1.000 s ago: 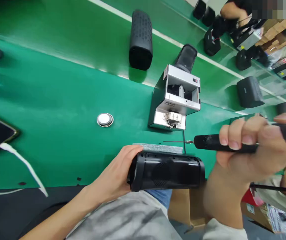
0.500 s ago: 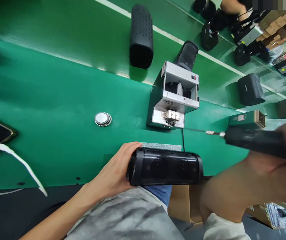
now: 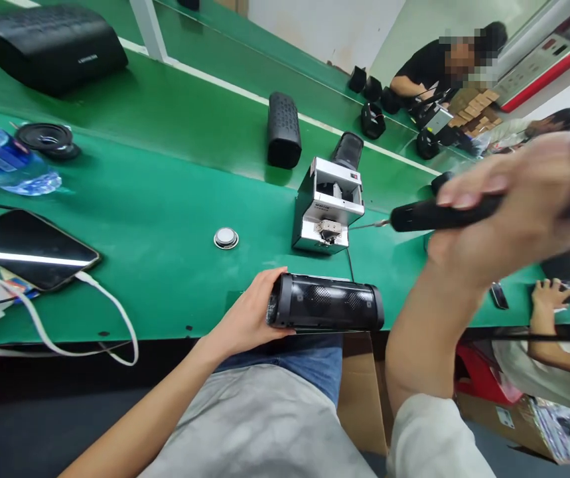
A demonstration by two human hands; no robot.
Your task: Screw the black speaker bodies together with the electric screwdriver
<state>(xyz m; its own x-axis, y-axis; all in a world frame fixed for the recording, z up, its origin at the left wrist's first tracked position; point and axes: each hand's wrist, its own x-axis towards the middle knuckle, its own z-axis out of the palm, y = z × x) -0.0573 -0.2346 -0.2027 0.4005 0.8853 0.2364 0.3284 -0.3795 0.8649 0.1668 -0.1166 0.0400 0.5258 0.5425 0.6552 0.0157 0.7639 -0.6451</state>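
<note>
A black speaker housing [image 3: 332, 304] lies lengthwise at the bench's front edge, its glossy perforated side up. My left hand [image 3: 252, 312] grips its left end. Raised at the right, my right hand [image 3: 498, 199] is wrapped round a black electric screwdriver [image 3: 428, 214], whose thin bit points left at the screw feeder. That silver and black screw feeder [image 3: 334, 206] stands behind the housing, and the bit's tip is close to its front right side. A round silver disc [image 3: 225, 238] rests on the green bench left of the feeder.
A phone [image 3: 30, 249] with white cables, a water bottle [image 3: 3, 156] and a round black speaker driver [image 3: 48, 138] are at the left. Black speakers [image 3: 285, 129] stand farther back. Co-workers sit along the right, one person's hand [image 3: 551, 295] at the bench.
The view has swung and widened, showing more of the bench at left and people at right. My right hand has risen with the screwdriver. My left hand still grips the housing.
</note>
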